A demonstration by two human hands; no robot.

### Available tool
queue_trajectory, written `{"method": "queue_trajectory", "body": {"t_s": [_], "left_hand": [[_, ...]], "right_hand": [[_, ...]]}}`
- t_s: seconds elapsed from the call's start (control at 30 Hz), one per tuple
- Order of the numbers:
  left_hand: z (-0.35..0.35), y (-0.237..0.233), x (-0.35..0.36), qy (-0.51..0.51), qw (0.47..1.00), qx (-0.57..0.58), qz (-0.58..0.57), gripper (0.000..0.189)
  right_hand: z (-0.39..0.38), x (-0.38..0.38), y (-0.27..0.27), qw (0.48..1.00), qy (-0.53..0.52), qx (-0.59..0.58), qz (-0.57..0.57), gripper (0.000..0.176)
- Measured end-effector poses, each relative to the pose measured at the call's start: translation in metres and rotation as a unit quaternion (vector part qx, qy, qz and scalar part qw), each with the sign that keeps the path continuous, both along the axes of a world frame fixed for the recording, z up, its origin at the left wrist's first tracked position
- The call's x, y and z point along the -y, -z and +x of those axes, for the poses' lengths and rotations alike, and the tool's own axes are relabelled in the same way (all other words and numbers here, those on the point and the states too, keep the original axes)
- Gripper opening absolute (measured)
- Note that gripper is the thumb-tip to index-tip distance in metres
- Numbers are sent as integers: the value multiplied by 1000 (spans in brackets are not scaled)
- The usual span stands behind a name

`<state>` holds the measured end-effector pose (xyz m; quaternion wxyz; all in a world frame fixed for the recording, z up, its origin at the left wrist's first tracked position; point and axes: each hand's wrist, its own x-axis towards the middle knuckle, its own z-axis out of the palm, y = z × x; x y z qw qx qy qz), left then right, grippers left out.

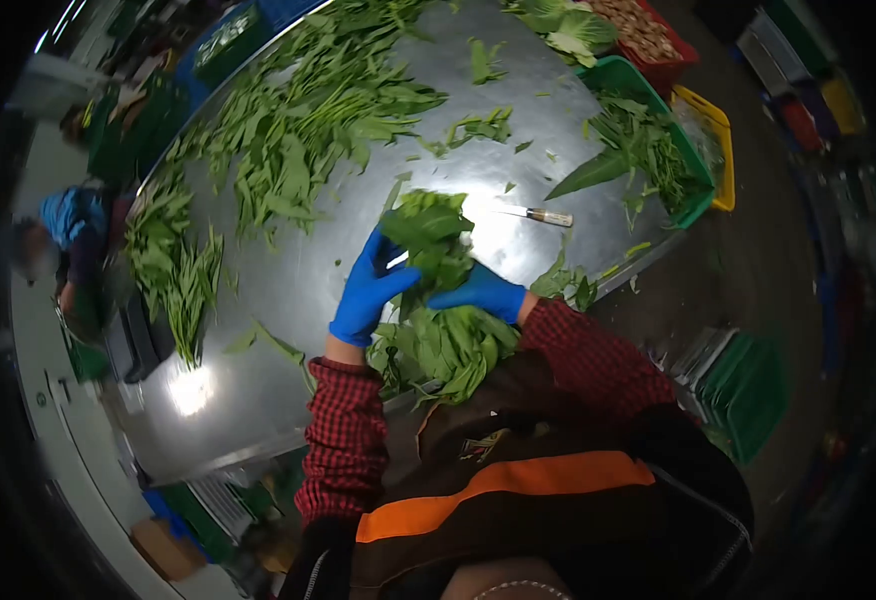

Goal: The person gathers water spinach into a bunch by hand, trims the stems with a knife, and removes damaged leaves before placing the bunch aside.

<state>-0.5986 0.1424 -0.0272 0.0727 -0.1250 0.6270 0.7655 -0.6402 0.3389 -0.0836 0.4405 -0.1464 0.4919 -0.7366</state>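
A bunch of leafy greens (428, 235) is held between my two blue-gloved hands, above the near edge of the metal table. My left hand (368, 290) wraps its left side, thumb across the front. From the right, my right hand (483, 292) closes on the lower part of the same bunch, some fingers hidden by leaves. More broad leaves (458, 350) hang or lie just below my hands, against the apron. A small knife (548, 216) with a wooden handle lies on the table to the upper right of my hands.
Long piles of greens (288, 150) cover the table's (268, 390) far left. At right stand a green crate (700, 170) of greens, a yellow crate (726, 150) and a red crate (683, 55). A cabbage (573, 30) lies at the back. Another person (78, 225) is at the left.
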Motion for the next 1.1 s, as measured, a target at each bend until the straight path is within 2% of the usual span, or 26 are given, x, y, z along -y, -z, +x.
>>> {"method": "queue_trajectory", "body": {"t_s": [0.07,0.13,0.2,0.27,0.3,0.33,0.4,0.43,0.47,0.5,0.53,0.57,0.6,0.63,0.67,0.7,0.73,0.77,0.8,0.87,0.9,0.93,0.97,1.0,1.07,1.1], "left_hand": [[18,17,32,63,998,-17,15,92],[46,61,39,137,988,28,63,88],[73,66,9,181,969,128,113,77],[83,86,-21,79,947,232,206,63],[86,115,-30,17,934,261,242,56],[80,106,-40,-30,916,297,268,55],[79,89,-55,-12,962,223,160,51],[81,79,-67,-14,959,227,167,51],[78,69,-76,-57,979,160,114,50],[79,63,-79,-100,989,93,59,49],[80,68,-79,-103,988,94,61,49],[82,80,-78,-123,949,222,188,48],[82,96,-77,-137,879,340,307,48],[89,128,-77,-126,868,358,319,52],[83,116,-75,-121,870,357,318,52],[88,88,-73,-125,866,350,334,54],[92,73,-72,-130,863,339,351,56],[98,75,-70,-110,859,304,396,59],[94,67,-71,-108,861,303,395,59],[96,51,-76,-89,920,289,249,58],[97,61,-78,-78,941,251,210,56],[96,62,-75,-79,942,252,206,56],[95,62,-70,-65,947,250,191,52],[95,62,-64,-50,951,248,176,48],[99,74,-49,-52,942,269,194,48],[101,80,-39,-30,945,277,171,48]], "right_hand": [[0,-4,-9,995,31,88,-23,61],[0,-6,-15,992,37,116,-26,60],[4,-11,-3,987,44,152,-28,60],[5,-16,30,930,19,366,33,59],[14,-21,30,936,51,344,56,60],[21,-23,34,937,50,341,57,60],[44,-32,46,966,76,218,119,51],[54,-26,51,972,139,108,155,49],[58,-19,46,971,140,109,158,49],[62,-13,35,963,207,108,137,50],[65,-12,29,950,271,105,115,51],[61,-17,52,943,242,215,83,51],[65,-17,60,943,242,214,83,51],[65,-15,66,923,258,251,139,51],[66,-15,69,895,275,291,196,52],[67,-17,57,901,253,326,133,52],[72,-16,50,898,256,331,135,52],[69,-10,44,903,246,340,92,53],[65,-3,36,906,235,348,49,55],[67,12,24,905,222,361,44,61],[69,19,19,916,232,327,27,63],[68,23,14,926,242,290,9,65],[63,19,-17,924,195,329,-18,65],[64,17,-6,923,196,331,-23,65],[66,10,22,960,70,272,-6,67],[57,-3,21,983,-7,121,141,64]]}}
